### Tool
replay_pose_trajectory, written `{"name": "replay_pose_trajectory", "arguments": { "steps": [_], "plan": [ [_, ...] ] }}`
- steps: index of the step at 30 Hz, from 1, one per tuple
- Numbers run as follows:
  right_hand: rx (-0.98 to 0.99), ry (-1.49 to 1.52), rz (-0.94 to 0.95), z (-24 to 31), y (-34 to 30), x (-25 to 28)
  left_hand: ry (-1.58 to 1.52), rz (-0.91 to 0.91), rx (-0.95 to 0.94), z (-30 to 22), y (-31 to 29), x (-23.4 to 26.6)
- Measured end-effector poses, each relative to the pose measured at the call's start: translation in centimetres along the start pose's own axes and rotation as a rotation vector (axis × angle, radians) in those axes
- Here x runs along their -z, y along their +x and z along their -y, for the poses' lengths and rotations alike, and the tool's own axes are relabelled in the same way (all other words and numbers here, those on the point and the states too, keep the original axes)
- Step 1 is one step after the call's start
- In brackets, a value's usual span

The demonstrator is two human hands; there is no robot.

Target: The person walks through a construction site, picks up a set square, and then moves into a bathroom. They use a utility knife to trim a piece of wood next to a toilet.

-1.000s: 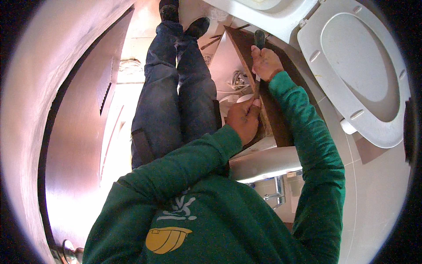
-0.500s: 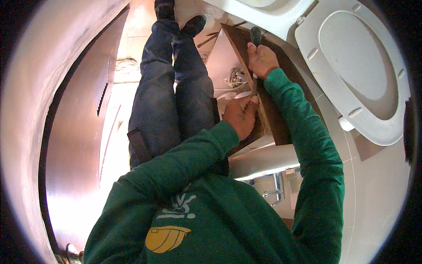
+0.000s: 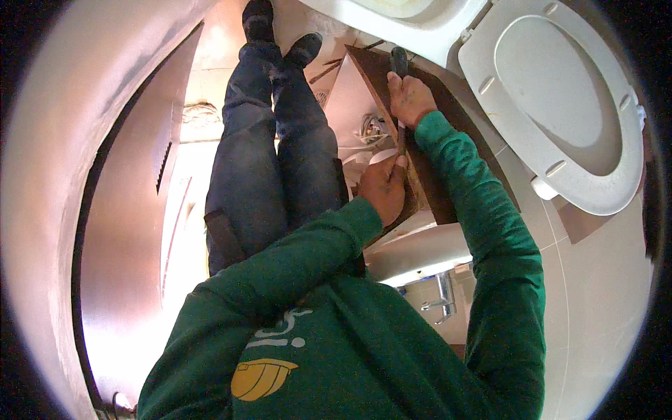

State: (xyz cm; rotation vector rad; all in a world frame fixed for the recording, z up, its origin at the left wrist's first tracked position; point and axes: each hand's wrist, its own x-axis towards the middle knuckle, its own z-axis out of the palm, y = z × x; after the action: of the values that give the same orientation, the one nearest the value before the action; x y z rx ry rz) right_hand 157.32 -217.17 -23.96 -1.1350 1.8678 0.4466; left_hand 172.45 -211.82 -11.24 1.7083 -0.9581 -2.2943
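Observation:
My right hand (image 3: 411, 99) is closed around the thick dark handle of a screwdriver (image 3: 399, 61), whose end sticks out past the fist. Its slim shaft runs back toward me along the edge of a brown wooden cabinet panel (image 3: 448, 157). At the shaft's far end, my left hand (image 3: 383, 187) is closed, thumb and fingers pinched against the panel edge by the tip. The tip itself is hidden by those fingers. Beside the hands, the cabinet interior shows a bundle of pale hoses or cables (image 3: 373, 129).
To the right stands a toilet with its white seat (image 3: 560, 105). A washbasin (image 3: 420, 255) with a chrome tap (image 3: 441, 301) is close to my chest. My legs (image 3: 245, 168) stretch away along the floor. At the left is a brown door (image 3: 133, 231).
The whole view has shifted slightly. More of the screwdriver's shaft shows between my hands, and my left thumb sits a little farther from my right fist. Both hands keep their holds.

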Motion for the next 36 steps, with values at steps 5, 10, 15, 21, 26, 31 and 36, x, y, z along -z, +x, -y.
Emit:
{"name": "replay_pose_trajectory", "arguments": {
  "steps": [5, 10, 15, 21, 26, 31, 36],
  "plan": [
    [-0.023, 0.06, 0.021, 0.4, -0.3, -0.2, 0.023, -0.016, -0.01, 0.0, 0.1, 0.1],
    [-0.041, 0.012, 0.036, 0.6, 0.8, -0.8, 0.008, -0.027, 0.11, 1.2, 0.9, -0.5],
    [-0.039, -0.029, 0.02, 1.4, 1.7, -0.5, -0.334, 0.012, 0.205, 4.7, 1.8, -2.0],
    [-0.067, -0.031, -0.005, -0.3, 0.9, -0.8, -0.049, -0.047, 0.092, 2.0, 0.7, -1.0],
    [-0.05, 0.029, -0.013, 0.1, 1.3, -1.3, -0.007, -0.059, 0.08, 2.9, 1.8, -0.9],
    [-0.09, 0.025, -0.025, 0.2, 1.9, -1.4, -0.079, -0.068, 0.177, 3.3, 2.8, -0.9],
    [-0.147, 0.018, -0.011, 0.3, 1.5, -0.6, -0.31, -0.036, 0.195, 5.4, 2.2, -1.8]
  ]
}}
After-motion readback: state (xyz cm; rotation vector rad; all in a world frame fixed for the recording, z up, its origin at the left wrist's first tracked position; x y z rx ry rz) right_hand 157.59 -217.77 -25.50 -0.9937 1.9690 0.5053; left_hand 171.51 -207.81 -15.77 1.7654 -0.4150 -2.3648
